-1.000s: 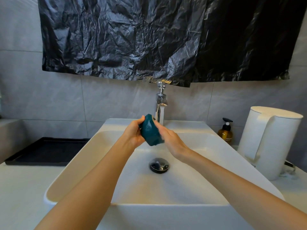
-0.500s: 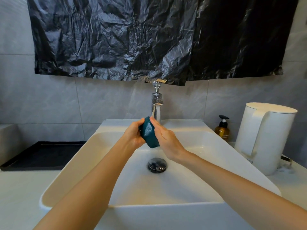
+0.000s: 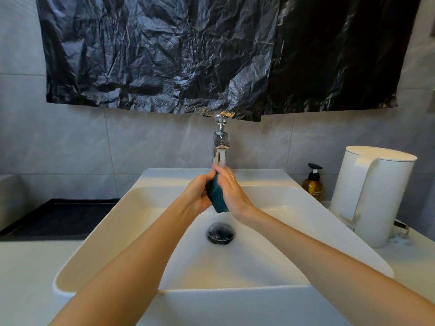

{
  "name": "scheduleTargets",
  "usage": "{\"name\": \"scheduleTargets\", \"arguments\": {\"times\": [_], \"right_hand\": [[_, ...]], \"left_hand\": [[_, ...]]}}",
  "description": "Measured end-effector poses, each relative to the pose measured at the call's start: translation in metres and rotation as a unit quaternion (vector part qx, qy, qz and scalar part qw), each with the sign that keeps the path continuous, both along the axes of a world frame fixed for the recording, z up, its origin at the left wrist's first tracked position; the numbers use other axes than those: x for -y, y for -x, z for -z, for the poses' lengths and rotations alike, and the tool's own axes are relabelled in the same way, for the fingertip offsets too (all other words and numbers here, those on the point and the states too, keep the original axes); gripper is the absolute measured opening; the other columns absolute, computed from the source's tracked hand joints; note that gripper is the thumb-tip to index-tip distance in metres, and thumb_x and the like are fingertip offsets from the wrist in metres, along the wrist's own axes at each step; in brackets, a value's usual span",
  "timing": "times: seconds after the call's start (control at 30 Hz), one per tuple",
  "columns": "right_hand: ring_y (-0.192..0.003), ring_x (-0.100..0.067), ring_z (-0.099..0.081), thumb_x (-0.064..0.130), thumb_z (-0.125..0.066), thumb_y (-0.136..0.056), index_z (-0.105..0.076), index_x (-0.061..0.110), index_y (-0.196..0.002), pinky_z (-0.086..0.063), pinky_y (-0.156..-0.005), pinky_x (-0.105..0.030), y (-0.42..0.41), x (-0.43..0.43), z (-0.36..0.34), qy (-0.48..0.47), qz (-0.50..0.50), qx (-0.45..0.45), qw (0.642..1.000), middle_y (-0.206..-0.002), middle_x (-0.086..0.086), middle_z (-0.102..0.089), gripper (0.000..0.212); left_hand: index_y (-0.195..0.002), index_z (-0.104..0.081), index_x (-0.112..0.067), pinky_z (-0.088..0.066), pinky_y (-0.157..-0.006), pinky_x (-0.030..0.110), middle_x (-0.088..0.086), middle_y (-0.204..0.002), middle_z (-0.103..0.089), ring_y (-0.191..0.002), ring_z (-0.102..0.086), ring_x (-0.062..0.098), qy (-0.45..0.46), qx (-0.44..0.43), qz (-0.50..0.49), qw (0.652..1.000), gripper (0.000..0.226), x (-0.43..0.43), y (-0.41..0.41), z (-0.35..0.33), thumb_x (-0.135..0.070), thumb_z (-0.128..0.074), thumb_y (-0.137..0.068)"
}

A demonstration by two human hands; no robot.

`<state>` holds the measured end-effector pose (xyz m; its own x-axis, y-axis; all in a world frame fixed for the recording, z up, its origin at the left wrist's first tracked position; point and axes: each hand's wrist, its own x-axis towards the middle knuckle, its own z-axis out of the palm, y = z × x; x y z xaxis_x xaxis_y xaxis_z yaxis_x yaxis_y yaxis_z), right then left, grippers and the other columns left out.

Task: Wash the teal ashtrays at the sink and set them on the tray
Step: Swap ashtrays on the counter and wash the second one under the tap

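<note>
Across the top hangs a crumpled black plastic sheet (image 3: 211, 55), taped over the grey tiled wall. Below it, the white rectangular sink (image 3: 113, 231) fills the middle of my view, set on a pale counter. On the counter to my left lies the black tray (image 3: 58, 220), well apart from my hands. No teal ashtray shows on the part of it I can see. A white kettle (image 3: 367, 196) stands to my right, beside the basin.

The chrome tap (image 3: 220, 140) is running, and its stream falls straight onto my fingers. My left hand (image 3: 197, 194) is curled round the teal ashtray (image 3: 216, 196), gripping it from the left side. The piece is held on edge over the basin, right under the tap and above the drain. My right hand (image 3: 231, 194) lies against its other face, the fingers fairly straight and pressing, tips up in the water. It clasps nothing, and I judge it to be rubbing the surface.

Further right, an amber pump bottle (image 3: 313, 184) sits between the basin and the kettle. The dark drain (image 3: 220, 232) takes the runoff, and water sheets across the basin floor around it.

As I judge it, I am partway through washing this one. It has yet to go leftward to the tray. No other ashtrays are in sight, so I cannot tell how many remain.
</note>
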<state>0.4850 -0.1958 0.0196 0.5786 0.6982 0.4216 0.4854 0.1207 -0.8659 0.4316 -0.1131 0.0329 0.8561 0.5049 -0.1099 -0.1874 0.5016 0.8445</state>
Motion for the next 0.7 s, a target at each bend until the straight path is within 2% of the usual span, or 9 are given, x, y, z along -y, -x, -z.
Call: {"name": "scheduleTargets", "arguments": {"times": [0.1, 0.23, 0.27, 0.33, 0.4, 0.47, 0.53, 0.63, 0.7], "right_hand": [[-0.138, -0.008, -0.027, 0.014, -0.023, -0.103, -0.041, 0.017, -0.141, -0.021, -0.116, -0.027, 0.000, -0.006, 0.001, 0.004, 0.001, 0.056, 0.998, -0.152, 0.004, -0.030, 0.042], [-0.119, -0.010, -0.045, 0.024, -0.026, -0.101, -0.058, 0.021, -0.124, -0.037, -0.103, -0.029, -0.001, -0.015, -0.010, -0.014, 0.012, 0.013, 1.000, -0.137, -0.001, -0.048, 0.039], [-0.110, -0.014, -0.051, 0.031, -0.026, -0.100, -0.059, 0.025, -0.121, -0.042, -0.094, -0.030, -0.002, -0.018, -0.012, -0.010, 0.017, -0.017, 1.000, -0.129, -0.003, -0.052, 0.039], [-0.092, -0.018, -0.057, 0.045, -0.027, -0.099, -0.059, 0.029, -0.111, -0.048, -0.079, -0.032, -0.003, -0.019, -0.013, 0.024, 0.030, -0.146, 0.989, -0.110, -0.007, -0.059, 0.038], [-0.083, -0.019, -0.061, 0.056, -0.026, -0.097, -0.059, 0.025, -0.101, -0.050, -0.073, -0.031, -0.005, -0.016, -0.009, 0.062, 0.043, -0.229, 0.971, -0.097, -0.007, -0.064, 0.045], [-0.086, -0.020, -0.063, 0.055, -0.022, -0.099, -0.058, 0.023, -0.111, -0.051, -0.071, -0.030, -0.008, -0.016, -0.004, 0.083, 0.035, -0.234, 0.968, -0.102, -0.007, -0.066, 0.050], [-0.092, -0.021, -0.061, 0.044, -0.023, -0.102, -0.055, 0.020, -0.117, -0.050, -0.074, -0.030, -0.012, -0.015, -0.003, 0.076, 0.031, -0.238, 0.968, -0.111, -0.010, -0.065, 0.043], [-0.099, -0.021, -0.055, 0.028, -0.029, -0.103, -0.051, 0.010, -0.120, -0.047, -0.082, -0.030, -0.009, -0.011, -0.005, 0.067, -0.001, -0.283, 0.957, -0.110, -0.012, -0.061, 0.034], [-0.108, -0.021, -0.051, 0.027, -0.029, -0.103, -0.042, 0.009, -0.132, -0.044, -0.090, -0.032, -0.004, -0.010, -0.005, 0.092, 0.003, -0.218, 0.972, -0.118, -0.010, -0.054, 0.037]], "left_hand": [[-0.125, -0.056, -0.008, -0.049, -0.090, 0.037, 0.013, -0.116, -0.062, -0.106, -0.060, 0.026, 0.000, 0.006, 0.002, 1.000, 0.032, -0.007, 0.004, -0.001, -0.021, -0.052, -0.095], [-0.111, -0.058, -0.008, -0.049, -0.083, 0.034, 0.011, -0.098, -0.062, -0.094, -0.061, 0.025, 0.026, 0.039, 0.007, 0.999, 0.020, -0.005, 0.007, -0.004, -0.019, -0.049, -0.097], [-0.108, -0.059, -0.008, -0.051, -0.080, 0.034, 0.011, -0.097, -0.062, -0.093, -0.061, 0.025, 0.020, 0.037, 0.009, 0.999, 0.019, -0.006, 0.007, -0.006, -0.019, -0.049, -0.097], [-0.104, -0.060, -0.008, -0.051, -0.076, 0.035, 0.012, -0.096, -0.063, -0.089, -0.061, 0.025, -0.003, 0.015, -0.001, 1.000, 0.018, -0.008, 0.008, -0.007, -0.021, -0.050, -0.097], [-0.105, -0.060, -0.006, -0.052, -0.076, 0.036, 0.012, -0.095, -0.064, -0.087, -0.061, 0.025, -0.007, 0.008, -0.012, 1.000, 0.021, -0.010, 0.009, -0.007, -0.023, -0.050, -0.097], [-0.102, -0.060, -0.005, -0.051, -0.077, 0.037, 0.012, -0.095, -0.064, -0.087, -0.061, 0.024, -0.003, 0.014, -0.017, 1.000, 0.022, -0.011, 0.008, -0.009, -0.024, -0.050, -0.097], [-0.098, -0.060, -0.005, -0.049, -0.081, 0.039, 0.013, -0.095, -0.063, -0.087, -0.061, 0.024, 0.005, 0.023, -0.028, 0.999, 0.022, -0.010, 0.007, -0.011, -0.024, -0.050, -0.097], [-0.107, -0.056, -0.001, -0.048, -0.084, 0.041, 0.015, -0.099, -0.060, -0.089, -0.060, 0.026, 0.017, 0.030, -0.055, 0.998, 0.025, -0.011, 0.003, -0.011, -0.024, -0.051, -0.097], [-0.113, -0.055, -0.001, -0.048, -0.081, 0.042, 0.016, -0.101, -0.061, -0.090, -0.060, 0.027, 0.012, 0.027, -0.081, 0.996, 0.027, -0.009, 0.002, -0.010, -0.021, -0.053, -0.096]]}}
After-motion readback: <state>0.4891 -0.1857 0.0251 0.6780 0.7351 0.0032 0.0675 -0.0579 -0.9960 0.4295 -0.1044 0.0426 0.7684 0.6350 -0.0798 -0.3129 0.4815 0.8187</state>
